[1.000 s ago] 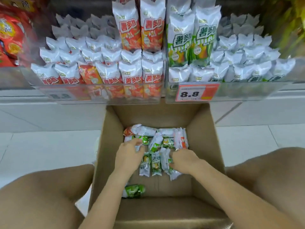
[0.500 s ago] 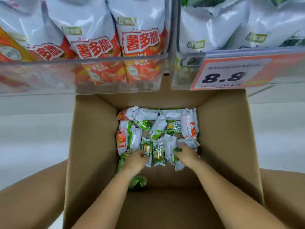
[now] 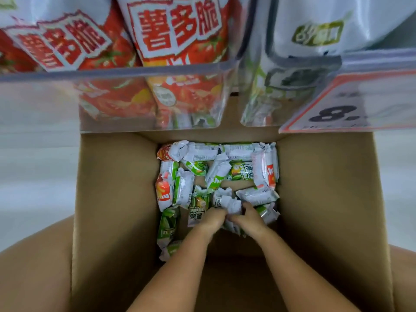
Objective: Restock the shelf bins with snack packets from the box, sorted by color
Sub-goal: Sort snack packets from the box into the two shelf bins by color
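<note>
Still restocking, far from done: gathering green packets at box bottom with left hand and right hand, fingers curling round them, many red and green remaining, bins above already holding stock.

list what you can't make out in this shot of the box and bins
Head view:
- Price tag: cut off by the right edge after the first 8.
- Fingertips of left hand and right hand: buried among the packets, grip unclear.
- Green-packet bin: contents blurred behind plastic.
</note>
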{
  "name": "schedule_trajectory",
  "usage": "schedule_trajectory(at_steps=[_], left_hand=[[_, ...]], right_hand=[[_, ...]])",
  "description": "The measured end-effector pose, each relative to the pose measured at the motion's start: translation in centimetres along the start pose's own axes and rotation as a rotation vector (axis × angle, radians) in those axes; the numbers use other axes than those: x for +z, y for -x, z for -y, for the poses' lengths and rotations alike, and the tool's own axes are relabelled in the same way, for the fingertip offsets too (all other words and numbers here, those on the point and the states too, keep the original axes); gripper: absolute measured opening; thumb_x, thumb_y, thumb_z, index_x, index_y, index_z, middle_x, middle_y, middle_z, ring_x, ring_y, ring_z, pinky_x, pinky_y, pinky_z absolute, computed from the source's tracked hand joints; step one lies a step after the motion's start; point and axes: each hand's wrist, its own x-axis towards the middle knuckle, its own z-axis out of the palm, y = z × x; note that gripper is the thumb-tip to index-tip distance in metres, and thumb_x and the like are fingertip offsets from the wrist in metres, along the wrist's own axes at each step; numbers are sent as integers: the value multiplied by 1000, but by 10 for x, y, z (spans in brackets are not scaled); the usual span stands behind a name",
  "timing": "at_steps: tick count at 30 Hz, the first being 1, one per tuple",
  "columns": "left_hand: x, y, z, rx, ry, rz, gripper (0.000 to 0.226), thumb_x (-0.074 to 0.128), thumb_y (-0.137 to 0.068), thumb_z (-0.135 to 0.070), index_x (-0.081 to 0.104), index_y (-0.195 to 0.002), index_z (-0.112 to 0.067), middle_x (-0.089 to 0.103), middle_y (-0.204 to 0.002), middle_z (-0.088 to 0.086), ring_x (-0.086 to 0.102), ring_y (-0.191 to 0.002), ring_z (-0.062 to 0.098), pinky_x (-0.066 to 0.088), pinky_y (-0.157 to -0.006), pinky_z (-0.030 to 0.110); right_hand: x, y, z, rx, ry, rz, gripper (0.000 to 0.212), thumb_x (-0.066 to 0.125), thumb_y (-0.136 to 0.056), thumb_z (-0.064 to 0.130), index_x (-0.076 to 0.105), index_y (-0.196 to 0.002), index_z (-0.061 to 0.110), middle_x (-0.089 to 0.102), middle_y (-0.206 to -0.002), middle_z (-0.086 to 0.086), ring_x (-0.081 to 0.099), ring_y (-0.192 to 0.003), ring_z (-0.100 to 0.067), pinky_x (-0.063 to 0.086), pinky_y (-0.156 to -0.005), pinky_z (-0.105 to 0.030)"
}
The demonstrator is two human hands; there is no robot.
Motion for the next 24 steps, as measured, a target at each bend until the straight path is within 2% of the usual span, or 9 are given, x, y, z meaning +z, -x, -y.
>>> schedule_trajectory(at_steps=[3,5,7,9,12,16,19,22,24], left_hand=[[2,-14,15,9,-2,-83,47,48,-79,-34,59,-115,-5,58,-124,21,58,-108,37,50,-94,43],[3,-19,21,29,105,-63,27,49,-89,-19,57,-108,-2,59,-120,26,60,-106,36,52,-92,48],[4,-8,19,53,177,-71,16,46,-96,-9,55,-108,-3,59,-123,24,59,-109,32,49,-96,44],[7,-7,23,26,158,-34,33,44,-100,-23,51,-125,-3,54,-134,17,52,-122,29,43,-103,39],[10,-2,28,-73,85,58,57,30,-102,-45,34,-148,-11,37,-150,8,35,-139,25,29,-112,32],[11,-3,38,-83,340,56,61,38,-98,-52,35,-148,-18,35,-152,1,33,-140,23,25,-116,38],[10,-12,54,-76,497,-18,72,60,-79,-57,48,-138,-17,54,-137,4,50,-125,22,42,-105,42],[1,-3,51,-46,501,4,55,69,-82,-41,56,-126,-11,67,-115,7,63,-106,22,54,-73,28],[-6,9,45,-27,450,76,42,68,-83,-41,64,-116,-16,70,-105,4,65,-99,20,53,-80,30]], right_hand=[[5,0,-10,15,27,52,58,72,-78,24,49,-131,14,70,-104,-5,65,-95,-24,50,-81,-31],[7,2,-13,20,-30,61,49,72,-83,25,53,-126,14,65,-114,0,59,-103,-18,46,-86,-28],[8,5,-14,33,-159,53,41,69,-85,14,54,-124,13,64,-114,0,58,-101,-15,46,-78,-22],[6,7,-12,44,-233,50,37,66,-86,8,55,-121,14,63,-110,-1,58,-96,-14,43,-67,-15],[2,6,-11,68,-258,72,30,64,-86,8,57,-114,16,65,-107,-1,59,-90,-10,43,-66,-15],[0,1,-9,96,-217,103,39,65,-84,16,57,-122,14,64,-118,-5,60,-106,-20,48,-87,-32],[2,3,-7,101,-217,138,39,66,-78,25,61,-116,16,67,-116,-6,61,-105,-22,48,-92,-36],[4,11,-5,160,-329,153,45,66,-74,32,64,-114,13,70,-108,-9,63,-102,-25,49,-92,-38],[3,18,-3,202,-487,125,35,61,-86,31,64,-112,9,70,-106,-15,64,-100,-31,49,-91,-40]])
